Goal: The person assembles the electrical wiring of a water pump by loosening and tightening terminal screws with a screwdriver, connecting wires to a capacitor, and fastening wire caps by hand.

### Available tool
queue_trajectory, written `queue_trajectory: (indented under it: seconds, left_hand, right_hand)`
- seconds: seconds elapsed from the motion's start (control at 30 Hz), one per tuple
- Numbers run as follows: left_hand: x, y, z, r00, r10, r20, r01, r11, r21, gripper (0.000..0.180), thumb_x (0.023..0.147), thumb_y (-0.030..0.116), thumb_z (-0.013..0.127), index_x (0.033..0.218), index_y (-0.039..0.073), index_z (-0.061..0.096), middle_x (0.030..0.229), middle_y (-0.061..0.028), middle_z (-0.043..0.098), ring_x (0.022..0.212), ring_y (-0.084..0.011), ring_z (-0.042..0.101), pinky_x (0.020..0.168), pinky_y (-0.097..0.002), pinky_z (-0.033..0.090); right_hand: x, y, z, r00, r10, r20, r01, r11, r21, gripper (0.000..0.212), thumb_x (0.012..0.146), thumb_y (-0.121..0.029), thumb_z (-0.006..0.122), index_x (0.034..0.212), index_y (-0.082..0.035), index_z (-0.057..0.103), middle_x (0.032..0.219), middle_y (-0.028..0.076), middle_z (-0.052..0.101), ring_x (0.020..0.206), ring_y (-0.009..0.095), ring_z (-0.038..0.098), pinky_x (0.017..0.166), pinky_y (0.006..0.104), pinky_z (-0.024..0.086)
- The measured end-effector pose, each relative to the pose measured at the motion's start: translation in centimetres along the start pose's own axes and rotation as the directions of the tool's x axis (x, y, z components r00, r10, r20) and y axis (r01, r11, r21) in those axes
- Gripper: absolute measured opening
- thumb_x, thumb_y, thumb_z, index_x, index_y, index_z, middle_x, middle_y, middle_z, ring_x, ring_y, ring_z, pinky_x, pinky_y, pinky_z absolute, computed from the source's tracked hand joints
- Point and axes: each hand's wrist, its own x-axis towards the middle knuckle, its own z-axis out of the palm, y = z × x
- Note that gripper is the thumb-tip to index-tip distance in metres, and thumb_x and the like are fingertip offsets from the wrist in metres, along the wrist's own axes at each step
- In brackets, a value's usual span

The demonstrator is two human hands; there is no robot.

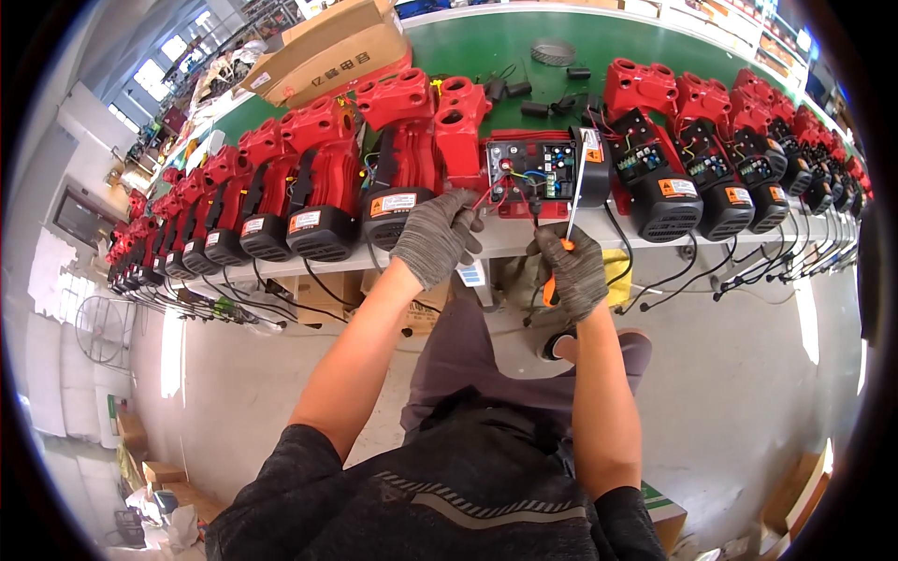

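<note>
A red pump (460,131) lies on the bench in front of me, its black terminal box (531,170) uncovered to show a circuit board and coloured wires. At the left side of this box, my gloved left hand (435,238) is closed, fingertips pinched where a red wire (481,198) runs out. My gloved right hand (572,266) grips a screwdriver (580,178) with an orange handle, its long shaft pointing up past the right side of the box. A black cable (535,208) drops from the box's near side toward the right-hand fingers; its lower part is hidden.
Rows of similar red and black pumps (323,178) line the bench to the left and right (666,187), with power cords hanging over the front edge. Black cylindrical parts (535,109) and a ring-shaped coil (553,52) lie on the green top (468,47). An open cardboard box (327,61) stands behind.
</note>
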Motion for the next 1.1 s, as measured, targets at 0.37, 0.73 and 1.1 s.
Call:
queue_trajectory:
  seconds: [0.37, 0.73, 1.1]
  left_hand:
    - [-2.6, -1.0, 1.4, 0.959, 0.218, -0.181, -0.183, 0.965, 0.188, 0.039, 0.100, 0.004, 0.050, 0.138, 0.004, 0.047, 0.097, -0.0135, 0.064, 0.073, -0.0160, 0.066, 0.062, -0.0294, 0.056]
    - [0.8, -1.5, 7.5, 0.752, 0.659, -0.015, -0.552, 0.642, 0.532, 0.029, 0.091, 0.002, 0.059, 0.119, 0.002, 0.064, 0.113, -0.0180, 0.064, 0.106, -0.0360, 0.063, 0.089, -0.0421, 0.054]
    - [3.2, -2.9, 7.7, 0.694, 0.712, -0.104, -0.648, 0.682, 0.339, 0.015, 0.092, 0.003, 0.059, 0.104, -0.001, 0.066, 0.101, -0.0173, 0.066, 0.101, -0.0367, 0.060, 0.091, -0.0433, 0.050]
  right_hand:
    - [-0.4, -0.3, 0.3, 0.997, 0.065, -0.038, -0.063, 0.997, 0.039, 0.015, 0.096, -0.017, 0.068, 0.100, -0.003, 0.065, 0.078, 0.005, 0.068, 0.050, 0.010, 0.055, 0.046, 0.0265, 0.046]
    - [0.9, 0.6, 0.1, 0.958, -0.281, -0.050, 0.259, 0.929, -0.263, 0.015, 0.099, -0.015, 0.064, 0.103, -0.001, 0.065, 0.074, 0.003, 0.063, 0.054, 0.009, 0.056, 0.049, 0.0242, 0.045]
    - [0.7, -0.4, 1.0, 0.871, -0.132, -0.473, 0.169, 0.985, 0.037, 0.012, 0.098, -0.013, 0.064, 0.100, -0.002, 0.060, 0.066, 0.002, 0.056, 0.045, 0.011, 0.051, 0.041, 0.0264, 0.042]
